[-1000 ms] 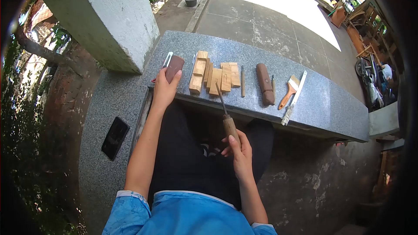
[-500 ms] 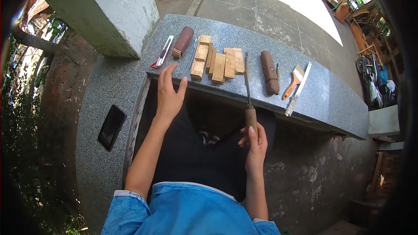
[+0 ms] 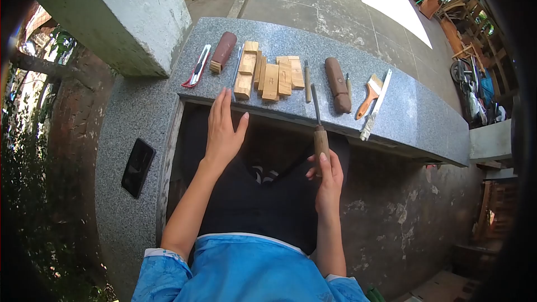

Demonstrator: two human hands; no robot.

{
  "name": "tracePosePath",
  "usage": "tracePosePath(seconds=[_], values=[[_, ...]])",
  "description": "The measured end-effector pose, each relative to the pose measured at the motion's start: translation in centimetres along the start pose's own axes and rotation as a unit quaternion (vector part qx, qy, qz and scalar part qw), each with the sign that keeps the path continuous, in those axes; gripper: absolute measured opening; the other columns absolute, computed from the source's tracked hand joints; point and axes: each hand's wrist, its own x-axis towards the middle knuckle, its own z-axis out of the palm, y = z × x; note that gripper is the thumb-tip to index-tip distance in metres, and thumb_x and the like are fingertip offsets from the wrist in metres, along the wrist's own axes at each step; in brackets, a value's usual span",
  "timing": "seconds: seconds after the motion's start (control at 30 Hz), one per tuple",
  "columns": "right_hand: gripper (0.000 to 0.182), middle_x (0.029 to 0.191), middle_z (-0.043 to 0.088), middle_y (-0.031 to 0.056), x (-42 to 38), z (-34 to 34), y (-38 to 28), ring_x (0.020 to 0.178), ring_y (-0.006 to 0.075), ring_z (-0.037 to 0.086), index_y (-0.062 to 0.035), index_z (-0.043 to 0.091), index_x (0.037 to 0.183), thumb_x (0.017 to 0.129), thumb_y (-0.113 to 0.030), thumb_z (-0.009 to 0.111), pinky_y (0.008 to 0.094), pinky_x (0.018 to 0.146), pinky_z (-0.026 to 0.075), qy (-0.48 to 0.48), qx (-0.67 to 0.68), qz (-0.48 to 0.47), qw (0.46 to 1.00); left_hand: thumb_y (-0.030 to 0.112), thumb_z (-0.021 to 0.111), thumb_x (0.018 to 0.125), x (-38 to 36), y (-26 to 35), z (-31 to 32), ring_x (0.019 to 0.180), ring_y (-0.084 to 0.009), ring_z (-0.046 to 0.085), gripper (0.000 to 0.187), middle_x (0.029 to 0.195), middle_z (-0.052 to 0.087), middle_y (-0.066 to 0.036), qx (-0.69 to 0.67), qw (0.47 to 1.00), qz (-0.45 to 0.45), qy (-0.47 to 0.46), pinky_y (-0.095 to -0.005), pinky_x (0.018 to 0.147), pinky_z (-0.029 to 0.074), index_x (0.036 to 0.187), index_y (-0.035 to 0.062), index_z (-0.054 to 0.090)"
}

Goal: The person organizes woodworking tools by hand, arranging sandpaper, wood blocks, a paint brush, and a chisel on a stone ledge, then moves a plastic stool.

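Observation:
My right hand [image 3: 329,184] is wrapped round the wooden handle of a chisel [image 3: 321,142], its narrow metal blade pointing away from me over the bench edge. Fingers stretched and thumb apart, my left hand [image 3: 224,134] holds nothing just in front of the granite bench [image 3: 425,112]. Beyond its fingertips stands a notched wooden block [image 3: 246,70], with a thin blue-grey stick beside it. Several small light wood blocks [image 3: 271,81] lie grouped to the right of that. A slim pencil-like tool [image 3: 307,81] rests on the stone near the chisel's tip.
On the left lie a red-and-white utility knife [image 3: 197,67] and a reddish-brown wrapped block [image 3: 224,50]. Rightward are a brown club-shaped piece [image 3: 337,85], a paintbrush [image 3: 369,96] and a long flat blade [image 3: 379,100]. A phone [image 3: 138,168] rests on the side ledge by a pillar [image 3: 140,17].
My view has shifted slightly, so the bench items appear further left. The chisel's blade now shows apart from the slim tool it lined up with. My left hand stays open near the blocks.

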Motion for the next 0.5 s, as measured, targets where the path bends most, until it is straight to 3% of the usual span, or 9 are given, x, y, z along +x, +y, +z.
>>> tracePosePath(seconds=[0.07,0.1,0.17,0.23,0.3,0.33,0.37,0.43,0.5], values=[[0.042,0.104,0.068,0.0073,-0.1,0.5,0.0,0.075,0.0092,0.060,-0.0018,0.057,0.136,0.108,-0.033,0.058,0.0250,0.070,0.047,-0.013,0.003,-0.004,1.000,0.028,0.064,0.103,-0.1,1.8,-0.5,0.144,-0.0363,0.044,0.064,0.155,0.046,-0.022,-0.052,0.999,-0.001,-0.006,-0.0451,0.121,0.035,0.154,-0.0018,0.040],[0.042,0.105,0.068,0.0072,-0.1,0.7,0.0,0.075,0.0092,0.060,-0.0020,0.056,0.136,0.108,-0.033,0.058,0.0250,0.070,0.047,-0.018,0.004,-0.006,1.000,0.028,0.065,0.103,-0.2,3.3,-0.9,0.143,-0.0339,0.046,0.063,0.153,0.048,-0.021,-0.145,0.988,-0.042,-0.012,-0.0436,0.120,0.036,0.153,-0.0013,0.041],[0.043,0.106,0.067,0.0069,-0.4,1.6,-0.1,0.076,0.0090,0.060,-0.0030,0.052,0.141,0.108,-0.030,0.057,0.0253,0.072,0.048,-0.045,0.013,-0.009,0.999,0.027,0.065,0.103,-1.0,6.6,-1.7,0.139,-0.0292,0.050,0.061,0.148,0.053,-0.019,-0.327,0.936,-0.126,-0.031,-0.0406,0.118,0.038,0.152,-0.0005,0.043],[0.046,0.112,0.067,0.0080,-1.2,3.1,-0.8,0.081,0.0109,0.063,-0.0030,0.049,0.145,0.108,-0.028,0.057,0.0269,0.076,0.052,-0.078,0.019,-0.010,0.997,0.030,0.060,0.107,-2.0,7.8,-1.2,0.134,-0.0242,0.055,0.055,0.145,0.056,-0.017,-0.413,0.897,-0.132,-0.088,-0.0390,0.116,0.040,0.152,0.0011,0.044],[0.050,0.119,0.066,0.0111,-1.6,4.3,-0.3,0.089,0.0142,0.066,-0.0024,0.046,0.149,0.107,-0.027,0.059,0.0289,0.082,0.054,-0.121,-0.042,-0.042,0.991,0.030,0.057,0.108,-2.4,8.9,-1.2,0.132,-0.0246,0.056,0.052,0.144,0.058,-0.018,-0.569,0.782,-0.178,-0.181,-0.0383,0.113,0.043,0.150,0.0010,0.046],[0.054,0.124,0.066,0.0151,-1.9,4.8,-1.1,0.097,0.0206,0.068,-0.0023,0.043,0.151,0.107,-0.027,0.060,0.0324,0.088,0.055,-0.150,-0.140,-0.086,0.975,0.029,0.052,0.111,-2.5,9.5,-1.3,0.128,-0.0239,0.060,0.047,0.139,0.061,-0.018,-0.614,0.730,-0.227,-0.199,-0.0377,0.110,0.046,0.148,0.0014,0.045],[0.052,0.121,0.066,0.0170,-1.4,4.9,-0.1,0.099,0.0275,0.068,-0.0027,0.046,0.150,0.105,-0.025,0.061,0.0370,0.091,0.053,-0.152,-0.204,-0.219,0.942,0.030,0.050,0.111,-2.7,9.9,-1.0,0.121,-0.0245,0.065,0.041,0.134,0.064,-0.019,-0.611,0.737,-0.236,-0.166,-0.0377,0.105,0.051,0.141,0.0021,0.046],[0.045,0.118,0.067,0.0160,-1.3,4.6,-1.4,0.101,0.0311,0.067,-0.0041,0.055,0.143,0.103,-0.021,0.063,0.0402,0.092,0.052,-0.178,-0.249,-0.212,0.928,0.032,0.047,0.113,-2.7,9.4,-1.0,0.116,-0.0261,0.067,0.036,0.132,0.064,-0.021,-0.630,0.707,-0.290,-0.137,-0.0386,0.099,0.055,0.134,0.0037,0.046],[0.039,0.113,0.067,0.0140,-0.2,3.3,-1.8,0.100,0.0297,0.066,-0.0048,0.062,0.136,0.100,-0.018,0.065,0.0402,0.089,0.052,-0.130,-0.295,-0.272,0.907,0.036,0.047,0.113,-3.1,8.7,-1.0,0.103,-0.0250,0.072,0.036,0.120,0.067,-0.019,-0.627,0.697,-0.325,-0.124,-0.0376,0.091,0.059,0.131,0.0053,0.047]])
